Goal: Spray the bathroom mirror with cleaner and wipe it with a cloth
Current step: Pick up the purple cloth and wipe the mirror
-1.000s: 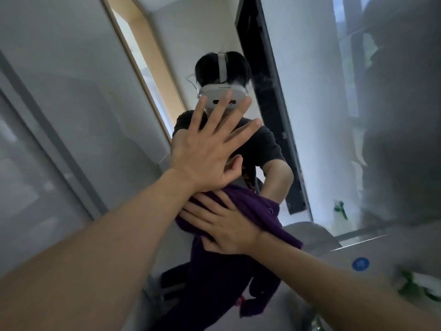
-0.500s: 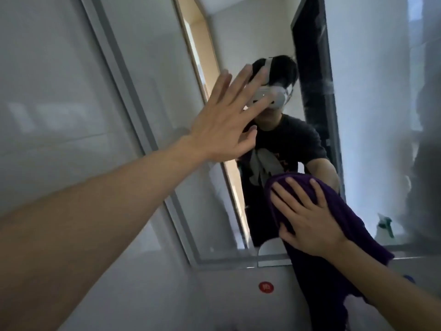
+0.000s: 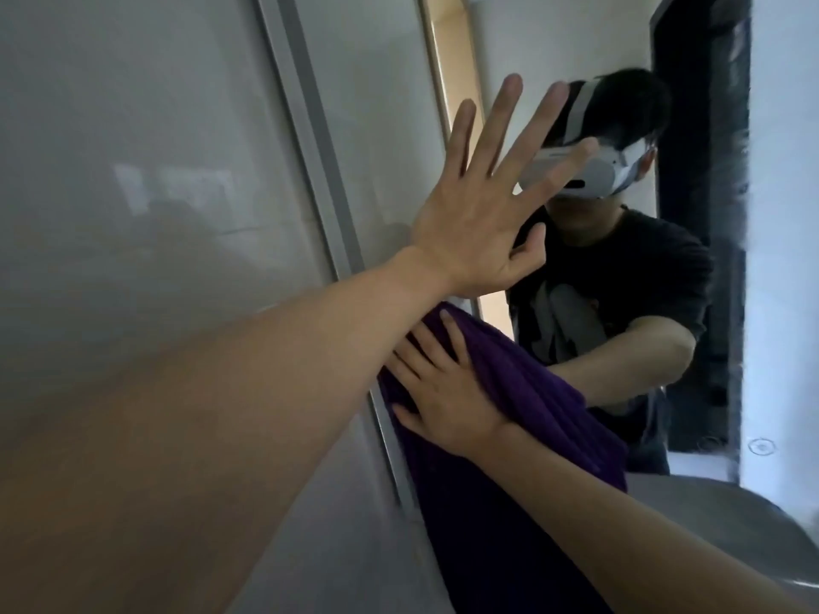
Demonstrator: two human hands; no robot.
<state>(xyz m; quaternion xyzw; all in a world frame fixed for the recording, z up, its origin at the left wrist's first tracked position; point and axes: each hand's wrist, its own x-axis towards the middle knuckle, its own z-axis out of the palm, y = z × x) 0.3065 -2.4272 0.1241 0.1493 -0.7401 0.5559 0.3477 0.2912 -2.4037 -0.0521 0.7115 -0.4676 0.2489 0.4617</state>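
Head view: left hand (image 3: 476,223) splays wide fingers on the mirror (image 3: 554,59); right hand (image 3: 443,392) presses flat fingers on the purple cloth (image 3: 532,392).

Bare forearms (image 3: 230,405); reflected: black short-sleeved T-shirt (image 3: 642,268), grey chest print (image 3: 565,323), white headset (image 3: 594,170)

Cloth (image 3: 523,392) deep purple, plain; mirror frame (image 3: 319,139) grey; reflected shirt (image 3: 642,277) black, pale print.

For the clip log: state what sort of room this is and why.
Probably a bathroom: a metal-framed wall mirror, glossy pale wall panels beside it, and what looks like a basin's curved rim. The right hand presses a purple cloth against the mirror.
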